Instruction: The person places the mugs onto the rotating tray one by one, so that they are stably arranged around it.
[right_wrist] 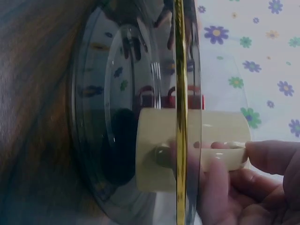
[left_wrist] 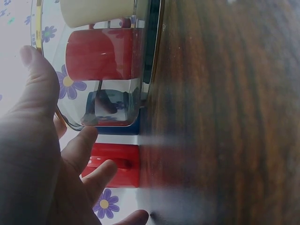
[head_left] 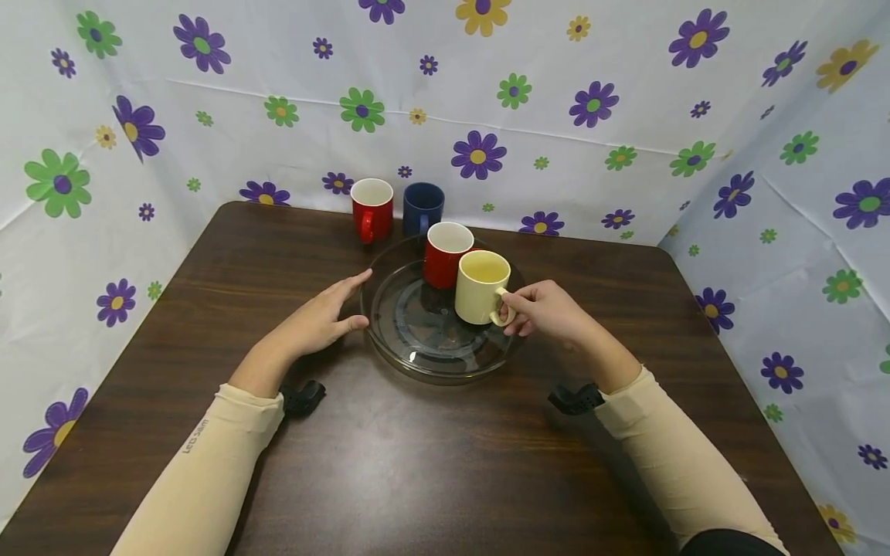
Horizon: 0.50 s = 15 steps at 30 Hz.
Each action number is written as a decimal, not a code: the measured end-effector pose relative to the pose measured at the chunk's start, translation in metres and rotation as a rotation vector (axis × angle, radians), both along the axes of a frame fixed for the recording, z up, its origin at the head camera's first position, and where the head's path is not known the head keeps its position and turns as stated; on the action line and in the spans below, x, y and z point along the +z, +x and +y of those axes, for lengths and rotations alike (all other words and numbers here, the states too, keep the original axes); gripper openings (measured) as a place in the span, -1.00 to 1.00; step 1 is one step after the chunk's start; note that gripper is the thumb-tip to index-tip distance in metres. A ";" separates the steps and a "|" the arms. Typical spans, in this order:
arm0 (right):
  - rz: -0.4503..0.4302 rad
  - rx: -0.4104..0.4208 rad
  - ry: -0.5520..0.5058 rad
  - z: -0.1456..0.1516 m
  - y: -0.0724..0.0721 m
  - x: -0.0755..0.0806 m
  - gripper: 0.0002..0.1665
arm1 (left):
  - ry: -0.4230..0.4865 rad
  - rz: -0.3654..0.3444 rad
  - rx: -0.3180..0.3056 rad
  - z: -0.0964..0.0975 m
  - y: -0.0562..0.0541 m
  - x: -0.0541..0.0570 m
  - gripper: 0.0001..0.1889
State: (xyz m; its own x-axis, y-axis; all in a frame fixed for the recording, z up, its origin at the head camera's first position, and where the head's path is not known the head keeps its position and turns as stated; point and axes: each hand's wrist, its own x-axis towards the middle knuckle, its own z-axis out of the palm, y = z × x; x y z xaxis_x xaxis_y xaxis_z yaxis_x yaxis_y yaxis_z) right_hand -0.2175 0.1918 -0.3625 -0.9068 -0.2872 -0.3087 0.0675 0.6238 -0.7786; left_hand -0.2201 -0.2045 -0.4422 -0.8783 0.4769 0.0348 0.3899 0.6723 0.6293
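Observation:
A round clear glass dish (head_left: 389, 340) sits on the table, with a red mug (head_left: 439, 266) and a pale yellow mug (head_left: 476, 297) standing inside it, side by side. My right hand (head_left: 545, 313) pinches the yellow mug's handle between thumb and fingers, at the dish's right side. At the left rim my left hand (head_left: 316, 316) has its fingers spread, thumb and fingertips touching the glass. In the left wrist view its fingers (left_wrist: 79, 150) look extended, beside the dish wall. Through the glass the right wrist view shows the yellow mug (right_wrist: 159, 126) upright near the dish's bottom.
Behind the dish, near the table's back edge, stand another red mug (head_left: 373, 208) and a dark blue mug (head_left: 422, 205). The dark wooden table (head_left: 417, 463) is bordered by a white flower-patterned curtain (head_left: 278, 62) at the back and sides.

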 end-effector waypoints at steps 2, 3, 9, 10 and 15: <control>0.045 0.017 0.064 -0.002 0.002 0.000 -0.53 | -0.004 -0.004 0.003 0.001 0.000 0.000 -0.10; 0.063 0.024 0.088 -0.004 0.004 0.000 -0.54 | -0.005 -0.007 0.006 0.001 0.000 0.000 -0.10; 0.104 0.040 0.133 -0.010 0.009 -0.003 -0.57 | -0.005 -0.017 0.004 0.001 0.000 0.001 -0.11; 0.114 0.038 0.143 -0.011 0.010 -0.004 -0.57 | -0.004 -0.017 0.003 0.001 0.000 0.001 -0.11; 0.171 0.019 0.229 -0.019 0.012 -0.005 -0.55 | 0.002 -0.015 0.002 0.000 0.000 0.002 -0.11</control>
